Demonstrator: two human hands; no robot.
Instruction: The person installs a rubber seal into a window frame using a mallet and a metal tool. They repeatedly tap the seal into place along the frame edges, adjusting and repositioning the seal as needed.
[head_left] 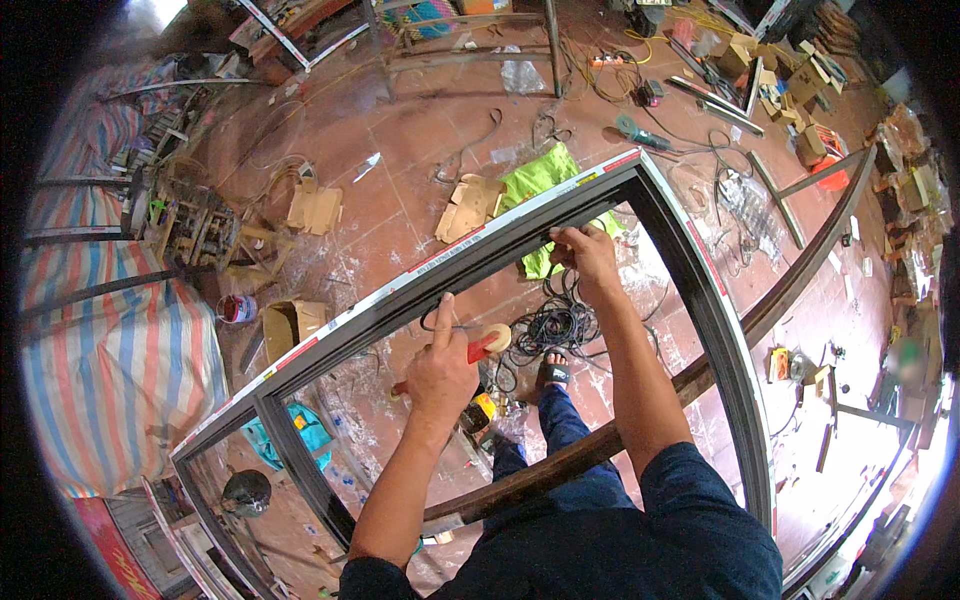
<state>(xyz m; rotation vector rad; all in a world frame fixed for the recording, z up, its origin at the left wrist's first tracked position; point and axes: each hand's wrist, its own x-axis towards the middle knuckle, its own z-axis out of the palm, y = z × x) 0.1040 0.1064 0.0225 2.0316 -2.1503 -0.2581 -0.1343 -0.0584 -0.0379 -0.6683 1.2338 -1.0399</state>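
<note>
A large dark window or door frame point(480, 250), with white film along its outer edge, surrounds both my arms. My left hand point(440, 375) is closed around the red handle of a mallet point(492, 343) with a round cream head. Its index finger stretches up to the frame's inner edge, beside a thin black strip point(428, 318) that forms a small loop. Farther right, my right hand point(588, 262) has its fingers bent and pinched at the same inner edge, seemingly on the thin black strip. The fingertips partly hide what they grip.
A dark curved bar point(560, 465) crosses beneath my right arm. Coiled black cable point(550, 320) lies on the tiled floor near my sandalled foot. Beyond the frame are green cloth point(540, 180), flattened cardboard point(468, 208) and a grinder-like tool point(640, 132). Striped sheeting point(120, 370) covers things at left.
</note>
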